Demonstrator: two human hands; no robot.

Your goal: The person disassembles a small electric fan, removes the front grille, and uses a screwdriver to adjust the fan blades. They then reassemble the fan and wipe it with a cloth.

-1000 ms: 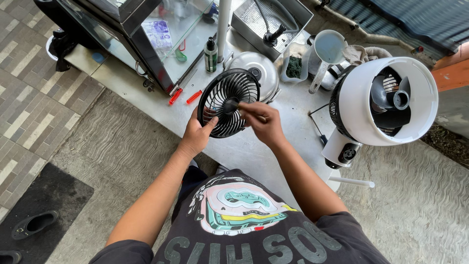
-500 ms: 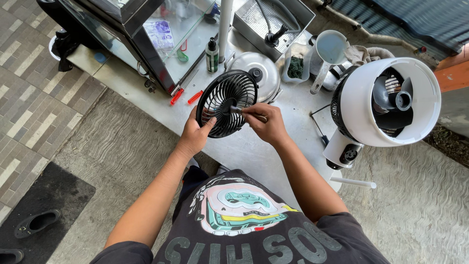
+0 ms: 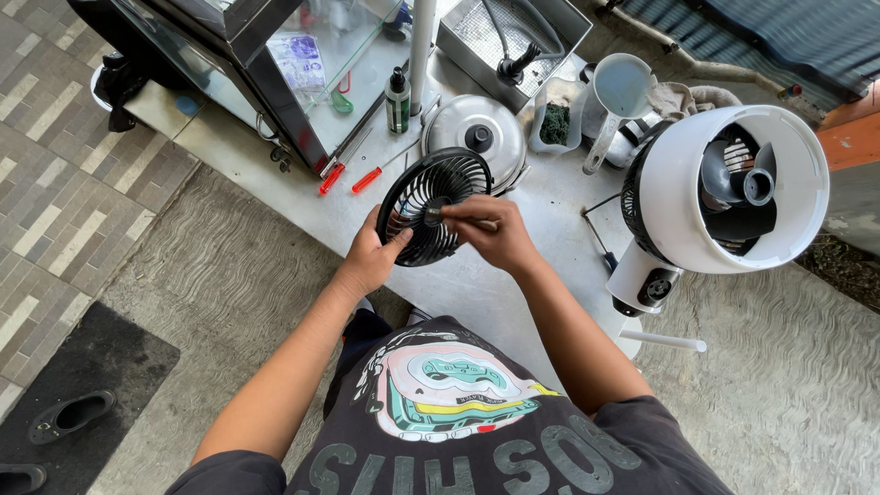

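A round black fan grille [image 3: 423, 197] is held upright over the metal table [image 3: 513, 284]. My left hand [image 3: 371, 258] grips its lower left rim. My right hand [image 3: 495, 236] pinches a small brush [image 3: 456, 216] whose tip rests on the grille's centre. A white fan body [image 3: 724, 188] with its blades exposed stands to the right on the table, apart from both hands.
Behind the grille lie a steel pot lid [image 3: 477, 128], a small dark bottle [image 3: 397, 99], two red-handled screwdrivers [image 3: 353, 179], a plastic jug [image 3: 616, 92] and a metal tray [image 3: 513, 37]. A glass-fronted case [image 3: 275, 64] stands at the back left. A dark shoe [image 3: 69, 414] rests on a floor mat.
The grille has tilted and shifted slightly toward me. My right hand's brush has moved from the upper grille to its centre.
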